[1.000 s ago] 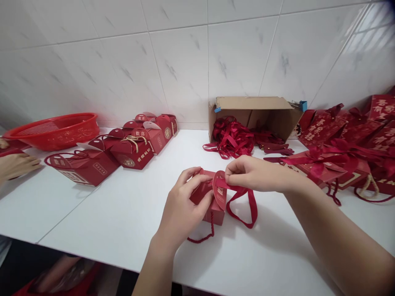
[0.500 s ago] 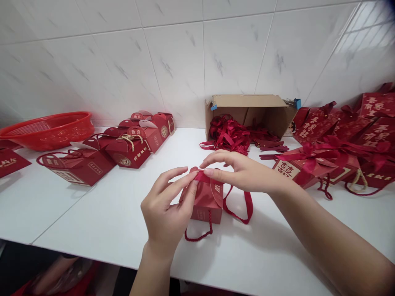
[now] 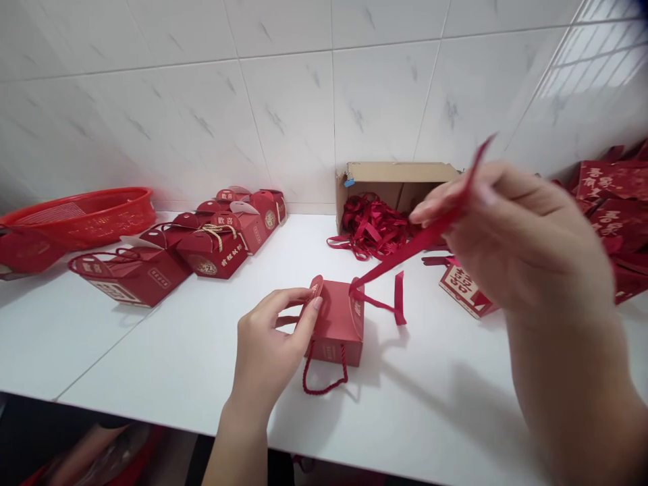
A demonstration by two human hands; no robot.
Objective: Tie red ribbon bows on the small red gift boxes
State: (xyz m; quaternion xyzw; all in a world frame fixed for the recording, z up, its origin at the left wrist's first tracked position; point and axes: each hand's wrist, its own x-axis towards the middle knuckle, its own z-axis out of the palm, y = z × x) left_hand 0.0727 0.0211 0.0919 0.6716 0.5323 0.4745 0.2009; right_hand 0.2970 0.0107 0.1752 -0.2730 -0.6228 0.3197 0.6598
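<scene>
A small red gift box (image 3: 338,314) stands on the white table in front of me, a twisted red cord handle hanging at its near side. My left hand (image 3: 276,334) pinches the rounded flap at the box's left top edge between thumb and fingers. Raised to the right, my right hand (image 3: 526,236) is closed on a dark red ribbon (image 3: 399,256), which stretches down to the flap on the box's right side. The ribbon's other end dangles loose beside the box. Motion blurs the right hand slightly.
Behind the box, a cardboard carton (image 3: 399,169) lies on its side with a heap of red ribbons (image 3: 372,219). Several red gift boxes (image 3: 215,253) stand at left near a red plastic basket (image 3: 86,229). More boxes (image 3: 607,189) crowd the right. A person's arm (image 3: 81,452) shows at lower left.
My right hand has left the box top and moved up and right, drawing the ribbon out taut. My left hand has stayed at the left flap.
</scene>
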